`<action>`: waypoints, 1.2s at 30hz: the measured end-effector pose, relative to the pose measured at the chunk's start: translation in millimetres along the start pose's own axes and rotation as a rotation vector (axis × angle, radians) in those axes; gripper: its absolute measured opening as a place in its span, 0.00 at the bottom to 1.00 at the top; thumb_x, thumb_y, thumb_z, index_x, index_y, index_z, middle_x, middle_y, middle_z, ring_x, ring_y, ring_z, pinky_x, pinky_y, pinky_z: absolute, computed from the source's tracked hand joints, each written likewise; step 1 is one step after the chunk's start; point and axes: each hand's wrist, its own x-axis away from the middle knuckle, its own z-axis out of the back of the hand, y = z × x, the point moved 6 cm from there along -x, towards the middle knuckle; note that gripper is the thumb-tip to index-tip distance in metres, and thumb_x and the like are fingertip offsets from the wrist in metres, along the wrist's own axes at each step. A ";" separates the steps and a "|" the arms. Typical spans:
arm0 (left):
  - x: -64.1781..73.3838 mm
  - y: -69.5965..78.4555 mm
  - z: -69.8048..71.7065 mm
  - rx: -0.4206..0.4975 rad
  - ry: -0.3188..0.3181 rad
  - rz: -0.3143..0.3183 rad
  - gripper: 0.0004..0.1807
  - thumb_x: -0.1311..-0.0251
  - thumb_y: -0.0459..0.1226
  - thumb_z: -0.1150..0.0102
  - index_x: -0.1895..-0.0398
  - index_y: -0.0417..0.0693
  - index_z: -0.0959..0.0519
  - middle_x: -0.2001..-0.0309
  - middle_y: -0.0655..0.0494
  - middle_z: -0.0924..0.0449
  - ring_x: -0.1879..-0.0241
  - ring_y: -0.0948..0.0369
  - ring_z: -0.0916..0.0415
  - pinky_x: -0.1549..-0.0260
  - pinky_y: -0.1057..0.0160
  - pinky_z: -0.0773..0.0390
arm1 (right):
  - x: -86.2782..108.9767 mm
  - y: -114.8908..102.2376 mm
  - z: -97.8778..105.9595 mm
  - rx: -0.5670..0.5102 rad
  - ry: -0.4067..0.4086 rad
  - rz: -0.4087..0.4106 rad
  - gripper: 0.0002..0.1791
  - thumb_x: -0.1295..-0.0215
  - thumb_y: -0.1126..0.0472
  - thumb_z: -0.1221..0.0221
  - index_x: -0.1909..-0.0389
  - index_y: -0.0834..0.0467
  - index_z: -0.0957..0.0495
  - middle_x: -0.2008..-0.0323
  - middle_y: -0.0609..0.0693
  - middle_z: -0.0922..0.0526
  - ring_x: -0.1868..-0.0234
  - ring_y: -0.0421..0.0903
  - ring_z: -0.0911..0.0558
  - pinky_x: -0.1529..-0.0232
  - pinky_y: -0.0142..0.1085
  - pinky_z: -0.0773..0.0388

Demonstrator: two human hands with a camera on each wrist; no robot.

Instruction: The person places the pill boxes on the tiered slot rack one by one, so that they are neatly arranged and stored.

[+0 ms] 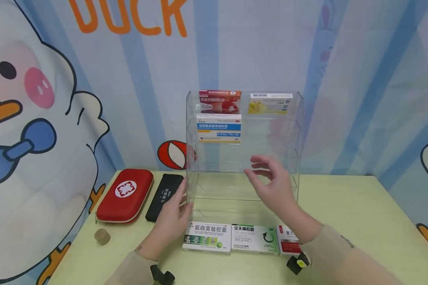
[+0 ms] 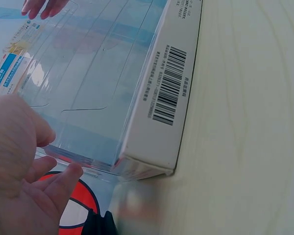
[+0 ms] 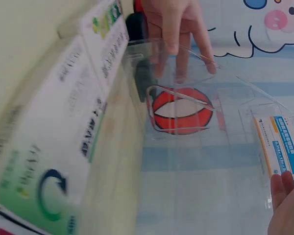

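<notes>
A clear plastic tiered display rack (image 1: 217, 186) stands upright on the table. My left hand (image 1: 172, 213) holds its lower left side edge, the thumb toward the front and the fingers along the outside. In front of the rack's middle tiers my right hand (image 1: 271, 180) is raised, fingers loosely bent and nothing between them. On the rack's top tier are a red medicine box (image 1: 219, 103) at left and a yellow-and-white box (image 1: 269, 105) at right. A blue-and-white box (image 1: 219, 130) sits in the tier below, at left.
Before the rack lie a white-and-green box (image 1: 207, 238), a green-and-white box (image 1: 255, 239) and a red-and-white box (image 1: 288, 240), partly behind the right forearm. At left are a red zip case (image 1: 125, 198), a black pouch (image 1: 163, 198) and a small round wooden piece (image 1: 102, 236).
</notes>
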 end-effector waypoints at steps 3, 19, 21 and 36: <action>-0.5 -0.2 -0.4 0.000 -0.003 0.006 0.51 0.21 0.32 0.38 0.07 0.63 0.57 0.11 0.51 0.43 0.22 0.44 0.25 0.31 0.50 0.16 | 16.0 2.6 1.8 0.025 -0.031 0.008 0.24 0.31 0.70 0.28 0.37 0.68 0.20 0.42 0.64 0.13 0.47 0.47 0.11 0.41 0.24 0.12; -1.5 -1.5 -2.4 -0.004 -0.001 0.002 0.51 0.21 0.33 0.38 0.07 0.66 0.57 0.11 0.53 0.43 0.22 0.44 0.25 0.32 0.50 0.16 | 98.2 14.5 41.7 0.257 -0.118 0.133 0.23 0.37 0.73 0.26 0.41 0.59 0.16 0.54 0.51 0.10 0.60 0.35 0.11 0.54 0.24 0.10; -1.3 -1.3 -1.6 -0.004 0.004 -0.005 0.51 0.22 0.33 0.38 0.07 0.66 0.57 0.11 0.53 0.42 0.22 0.44 0.24 0.32 0.49 0.15 | 104.1 17.7 50.0 0.287 -0.117 0.130 0.24 0.38 0.73 0.25 0.42 0.58 0.16 0.55 0.50 0.10 0.61 0.34 0.12 0.54 0.22 0.11; 0.3 -0.1 0.2 0.006 0.007 -0.039 0.50 0.21 0.33 0.39 0.07 0.63 0.57 0.11 0.52 0.43 0.23 0.44 0.24 0.31 0.49 0.16 | 120.3 57.6 101.7 0.540 -0.233 -0.019 0.21 0.35 0.61 0.22 0.43 0.53 0.15 0.50 0.46 0.10 0.56 0.39 0.12 0.56 0.30 0.09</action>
